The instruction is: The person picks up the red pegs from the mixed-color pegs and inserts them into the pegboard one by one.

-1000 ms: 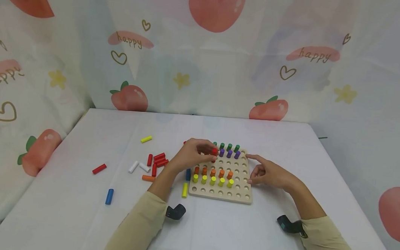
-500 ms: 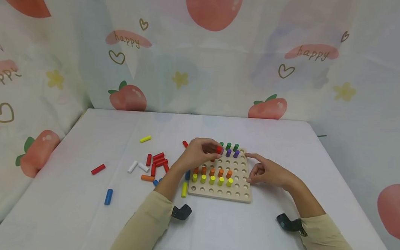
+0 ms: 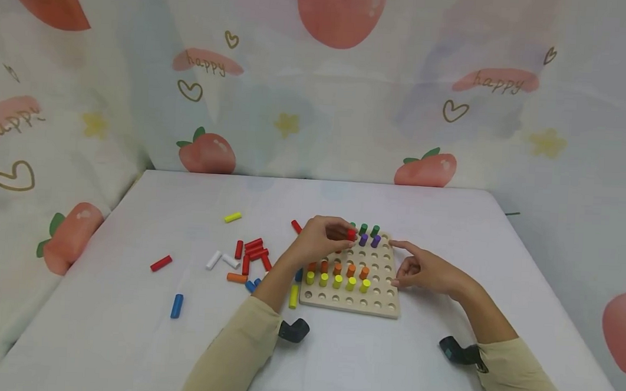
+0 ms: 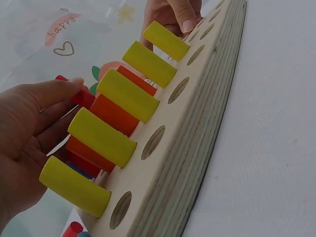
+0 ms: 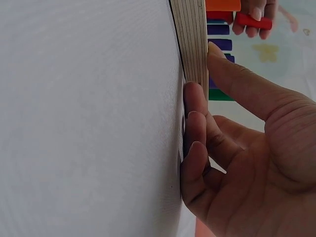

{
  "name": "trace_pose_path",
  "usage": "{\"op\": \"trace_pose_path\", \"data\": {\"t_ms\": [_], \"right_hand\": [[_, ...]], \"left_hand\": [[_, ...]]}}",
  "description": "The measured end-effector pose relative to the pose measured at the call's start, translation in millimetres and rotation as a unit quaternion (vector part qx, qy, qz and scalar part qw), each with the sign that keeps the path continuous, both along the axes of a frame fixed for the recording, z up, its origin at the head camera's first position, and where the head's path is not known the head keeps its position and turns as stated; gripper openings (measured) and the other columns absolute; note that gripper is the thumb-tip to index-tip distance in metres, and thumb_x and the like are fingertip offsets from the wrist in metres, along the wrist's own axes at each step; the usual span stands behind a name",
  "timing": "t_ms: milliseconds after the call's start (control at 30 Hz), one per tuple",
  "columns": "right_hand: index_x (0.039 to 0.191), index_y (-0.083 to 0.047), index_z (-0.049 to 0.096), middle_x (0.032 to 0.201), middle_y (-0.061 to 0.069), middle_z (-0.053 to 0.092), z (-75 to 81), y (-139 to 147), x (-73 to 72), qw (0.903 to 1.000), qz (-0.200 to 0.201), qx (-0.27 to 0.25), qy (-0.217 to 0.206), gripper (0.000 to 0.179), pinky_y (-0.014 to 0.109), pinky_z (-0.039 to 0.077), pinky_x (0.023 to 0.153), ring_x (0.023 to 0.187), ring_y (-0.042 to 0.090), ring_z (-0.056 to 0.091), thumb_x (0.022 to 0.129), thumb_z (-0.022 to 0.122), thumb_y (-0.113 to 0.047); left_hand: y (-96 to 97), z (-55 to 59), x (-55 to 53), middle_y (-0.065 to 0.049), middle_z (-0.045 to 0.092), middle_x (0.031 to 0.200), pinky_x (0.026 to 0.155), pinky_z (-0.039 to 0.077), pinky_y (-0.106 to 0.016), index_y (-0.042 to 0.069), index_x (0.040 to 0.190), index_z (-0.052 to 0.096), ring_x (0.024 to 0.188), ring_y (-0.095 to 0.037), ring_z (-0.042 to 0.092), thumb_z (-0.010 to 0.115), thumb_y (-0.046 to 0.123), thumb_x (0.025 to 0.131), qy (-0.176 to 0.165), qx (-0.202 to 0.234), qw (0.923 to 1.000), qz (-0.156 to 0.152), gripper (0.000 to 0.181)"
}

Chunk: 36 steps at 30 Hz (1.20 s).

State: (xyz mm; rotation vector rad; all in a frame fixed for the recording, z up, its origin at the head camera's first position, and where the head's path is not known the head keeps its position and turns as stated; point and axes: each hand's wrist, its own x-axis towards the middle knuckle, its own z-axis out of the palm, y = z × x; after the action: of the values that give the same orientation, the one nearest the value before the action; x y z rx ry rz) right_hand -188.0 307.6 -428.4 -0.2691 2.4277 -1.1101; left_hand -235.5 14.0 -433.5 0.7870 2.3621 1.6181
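My left hand (image 3: 318,241) pinches a red peg (image 3: 351,235) between thumb and fingers, above the wooden pegboard (image 3: 363,305). In the left wrist view the red peg (image 4: 85,98) is tilted behind the yellow pegs (image 4: 128,95). On the board stand a row of yellow pegs (image 3: 337,282), one of orange pegs (image 3: 351,271), then purple pegs (image 3: 364,240) and green pegs (image 3: 375,229) farther back. Part of the back rows is hidden by my left hand. Along the board's right edge my right hand (image 3: 428,272) grips the side, its thumb (image 5: 237,84) at the top.
Loose red pegs (image 3: 254,249), white pegs (image 3: 213,260), an orange peg (image 3: 236,278) and blue pegs (image 3: 177,306) lie left of the board. One yellow peg (image 3: 293,296) is beside its left edge, another yellow peg (image 3: 233,217) farther back.
My left hand has shifted slightly right over the board with the red peg, uncovering some loose pegs at left. My right hand stays at the board's edge.
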Motion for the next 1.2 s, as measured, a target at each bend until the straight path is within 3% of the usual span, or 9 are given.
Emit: {"op": "trace_pose_path", "data": {"t_ms": [267, 433, 700, 1200], "right_hand": [[0.161, -0.008, 0.028, 0.089, 0.007, 0.065, 1.1, 3.7, 2.7, 1.0000, 0.004, -0.004, 0.003, 0.092, 0.034, 0.046, 0.073, 0.080, 0.024, 0.055, 0.089, 0.084, -0.019], [0.161, -0.007, 0.028, 0.089, 0.007, 0.065, 0.9, 3.4, 2.7, 0.9999, 0.008, -0.004, 0.005, 0.092, 0.033, 0.046, 0.072, 0.080, 0.024, 0.055, 0.089, 0.084, -0.019], [0.161, -0.007, 0.028, 0.090, 0.008, 0.065, 3.9, 2.1, 3.8, 1.0000, 0.007, -0.004, 0.000, 0.091, 0.033, 0.045, 0.071, 0.080, 0.024, 0.055, 0.090, 0.083, -0.018], [0.161, -0.006, 0.026, 0.091, 0.007, 0.064, 4.6, 1.3, 5.4, 0.9998, 0.010, -0.015, -0.001, 0.090, 0.032, 0.044, 0.069, 0.079, 0.023, 0.054, 0.091, 0.082, -0.015]], "left_hand": [[4.6, 0.5, 1.5, 0.006, 0.074, 0.105, 0.086, 0.056, -0.023, 0.010, 0.117, 0.076, 0.095, -0.010, 0.069, 0.078, 0.005, 0.092, -0.012, -0.003, 0.9999, -0.002, 0.025], [4.4, -0.4, 0.3, 0.006, 0.074, 0.101, 0.081, 0.057, -0.023, 0.012, 0.112, 0.075, 0.093, -0.009, 0.070, 0.080, 0.007, 0.092, -0.007, -0.012, 0.9999, 0.009, 0.022], [5.7, -1.8, -4.3, 0.007, 0.073, 0.098, 0.077, 0.058, -0.024, 0.013, 0.110, 0.075, 0.089, -0.010, 0.069, 0.079, 0.010, 0.093, 0.024, -0.029, 0.9993, 0.000, 0.017], [5.4, -3.3, -5.5, 0.008, 0.073, 0.097, 0.078, 0.057, -0.024, 0.014, 0.108, 0.077, 0.087, -0.010, 0.068, 0.080, 0.014, 0.093, 0.018, -0.042, 0.9990, -0.004, 0.016]]}}
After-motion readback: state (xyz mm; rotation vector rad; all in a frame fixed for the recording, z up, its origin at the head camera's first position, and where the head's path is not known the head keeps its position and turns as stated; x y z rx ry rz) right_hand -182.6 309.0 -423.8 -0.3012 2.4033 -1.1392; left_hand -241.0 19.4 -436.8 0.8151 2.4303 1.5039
